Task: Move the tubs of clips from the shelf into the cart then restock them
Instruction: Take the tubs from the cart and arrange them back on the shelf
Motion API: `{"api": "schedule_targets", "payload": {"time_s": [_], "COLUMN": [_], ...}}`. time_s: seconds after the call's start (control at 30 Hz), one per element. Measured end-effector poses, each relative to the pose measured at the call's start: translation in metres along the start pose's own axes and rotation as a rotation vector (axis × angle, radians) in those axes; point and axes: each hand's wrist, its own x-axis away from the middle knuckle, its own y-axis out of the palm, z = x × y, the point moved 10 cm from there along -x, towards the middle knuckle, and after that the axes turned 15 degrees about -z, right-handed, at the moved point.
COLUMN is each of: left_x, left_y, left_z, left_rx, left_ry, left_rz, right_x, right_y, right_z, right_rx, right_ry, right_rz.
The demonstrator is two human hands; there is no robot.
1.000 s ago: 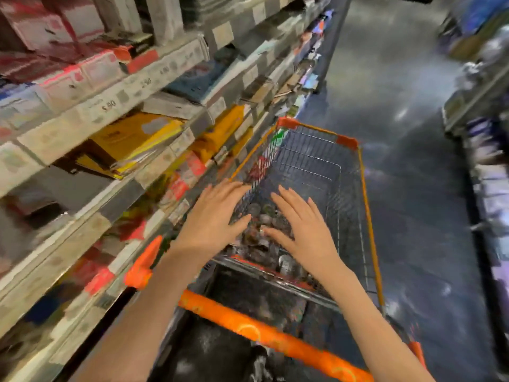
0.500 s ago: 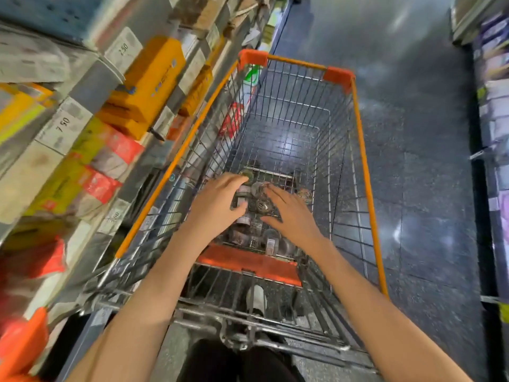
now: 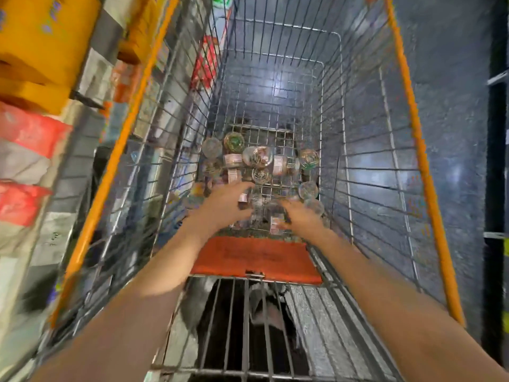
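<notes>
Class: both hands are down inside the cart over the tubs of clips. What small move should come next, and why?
Probably close the left hand and right hand around the nearest tubs and lift. The tubs lie scattered on the cart floor, both hands are low among them, and motion blur hides any grip.

A dark speckled floor (image 3: 454,111) of large glossy tiles runs down the aisle, and pale patches of light reflect off it. Along the left stands a shelf unit (image 3: 91,78) with grey metal edges, blurred by motion. On it sit yellow packs (image 3: 41,45) at the far end and red packs (image 3: 30,128) nearer, with more orange and red goods beyond. At the right edge of the view a dark upright (image 3: 495,166) of another rack shows, crossed by pale shelf edges.
</notes>
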Motion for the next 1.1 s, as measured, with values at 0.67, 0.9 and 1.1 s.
{"api": "schedule_targets", "payload": {"time_s": [0.67,0.9,1.1], "left_x": [-0.040,-0.040,-0.041], "left_y": [0.077,0.086,0.076], "left_z": [-0.049,-0.035,-0.029], "left_rx": [0.150,0.120,0.264], "left_ry": [-0.088,-0.056,-0.036], "left_rz": [-0.192,-0.177,-0.029], "right_x": [-0.048,-0.017,-0.004], "right_y": [0.045,0.008,-0.003], "right_z": [0.028,0.001,-0.032], "right_rx": [-0.117,-0.571,-0.638], "right_ry": [0.060,-0.086,-0.161], "right_rz": [-0.162,-0.208,-0.309]}}
